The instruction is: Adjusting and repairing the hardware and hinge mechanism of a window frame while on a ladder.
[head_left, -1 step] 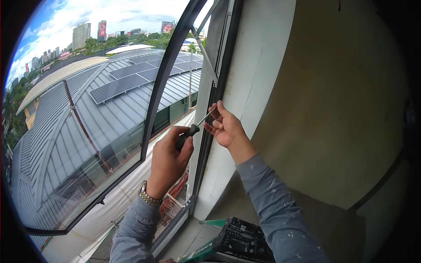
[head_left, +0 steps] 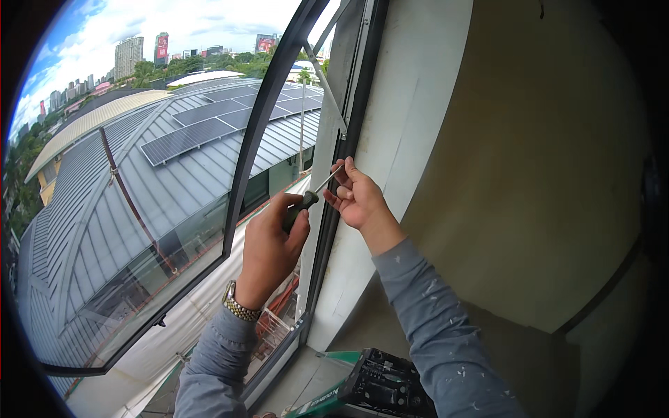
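Note:
My left hand (head_left: 273,252), with a metal-banded watch at the wrist, is closed on the dark green handle of a screwdriver (head_left: 307,200), its slim metal shaft angled up to the right. My right hand (head_left: 359,205) pinches at the shaft's tip with thumb and forefinger, other fingers partly curled; anything small between them is hidden. Both hands are in front of the dark window frame channel (head_left: 322,265) beside a pale jamb. Above them a metal stay arm (head_left: 326,90) links the frame to the outward-opened, dark-framed window sash (head_left: 244,174).
A beige wall (head_left: 523,174) fills the right. A black-topped green stepladder (head_left: 383,380) stands below my right arm. Outside are scaffolding (head_left: 274,327), white sheeting (head_left: 150,359), a metal roof (head_left: 139,209) with solar panels (head_left: 188,139) and distant buildings (head_left: 129,56).
My hands and the screwdriver have shifted very slightly upward, my right hand also a touch to the left. The grips look the same.

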`<move>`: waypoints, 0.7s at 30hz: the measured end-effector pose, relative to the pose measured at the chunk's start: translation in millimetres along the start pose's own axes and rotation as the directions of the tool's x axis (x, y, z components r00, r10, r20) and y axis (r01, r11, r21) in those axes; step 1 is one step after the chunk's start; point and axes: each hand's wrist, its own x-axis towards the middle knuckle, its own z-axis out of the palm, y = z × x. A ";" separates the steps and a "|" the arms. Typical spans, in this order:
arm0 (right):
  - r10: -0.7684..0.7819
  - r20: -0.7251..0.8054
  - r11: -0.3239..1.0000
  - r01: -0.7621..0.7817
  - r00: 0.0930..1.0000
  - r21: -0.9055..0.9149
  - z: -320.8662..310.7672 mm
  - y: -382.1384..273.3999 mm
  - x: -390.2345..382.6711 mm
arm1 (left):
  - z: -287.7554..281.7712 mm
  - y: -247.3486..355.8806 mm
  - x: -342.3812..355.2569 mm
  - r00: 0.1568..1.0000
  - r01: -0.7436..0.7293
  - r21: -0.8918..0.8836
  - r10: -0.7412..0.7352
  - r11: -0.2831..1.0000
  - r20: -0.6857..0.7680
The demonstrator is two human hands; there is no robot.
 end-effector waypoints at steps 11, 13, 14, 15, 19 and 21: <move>-0.079 -0.112 0.985 0.095 0.991 0.145 15.7 -14.8 136.5 | 57.2 -64.4 118.9 0.994 -0.065 0.043 0.069 0.997 -0.089; -0.088 -0.138 0.980 0.111 0.986 0.168 14.5 -13.0 143.8 | 60.5 -69.7 129.4 0.991 -0.093 0.023 0.095 0.995 -0.096; -0.093 -0.144 0.974 0.120 0.985 0.192 14.8 -13.1 146.6 | 61.5 -71.3 133.6 0.987 -0.123 0.004 0.123 0.992 -0.105; -0.098 -0.150 0.968 0.129 0.984 0.216 14.8 -13.2 148.8 | 61.6 -70.3 136.4 0.987 -0.122 0.002 0.122 0.993 -0.102; -0.102 -0.167 0.966 0.138 0.981 0.219 16.0 -11.9 154.3 | 61.3 -69.9 141.6 0.994 -0.072 0.038 0.074 0.997 -0.075; -0.116 -0.167 0.960 0.154 0.979 0.234 18.0 -10.2 152.8 | 61.1 -71.7 142.5 0.995 -0.064 0.037 0.066 0.997 -0.074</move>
